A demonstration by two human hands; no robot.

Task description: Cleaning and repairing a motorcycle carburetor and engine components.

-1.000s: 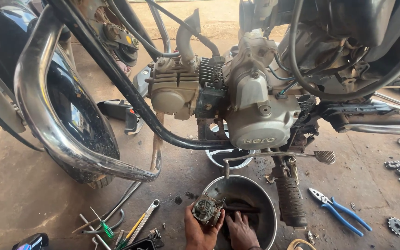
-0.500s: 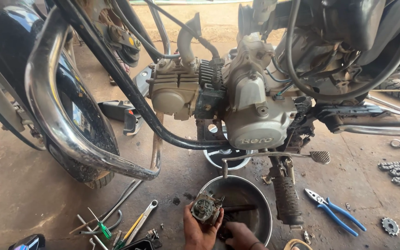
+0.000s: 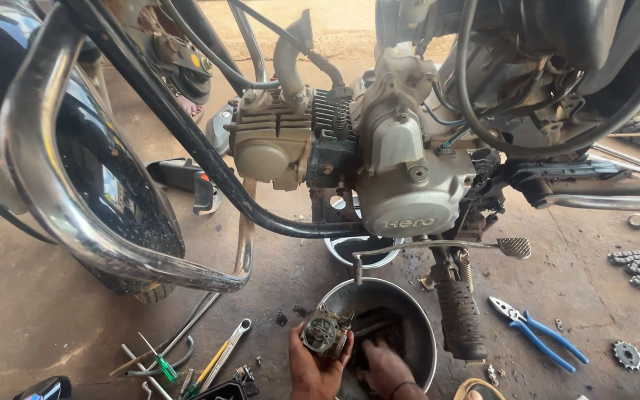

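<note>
A carburetor is held by the left hand over a metal bowl, into which the right hand is dipped, below the engine; blue pliers are seen nearby.

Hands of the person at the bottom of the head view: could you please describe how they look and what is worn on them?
Both hands are bare, without gloves or sleeves in view. The left hand shows no jewellery; the right hand has a thin dark band at its wrist. Both look grimy.

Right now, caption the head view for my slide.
Left hand holds a carburetor over a metal bowl; right hand reaches inside.
</note>
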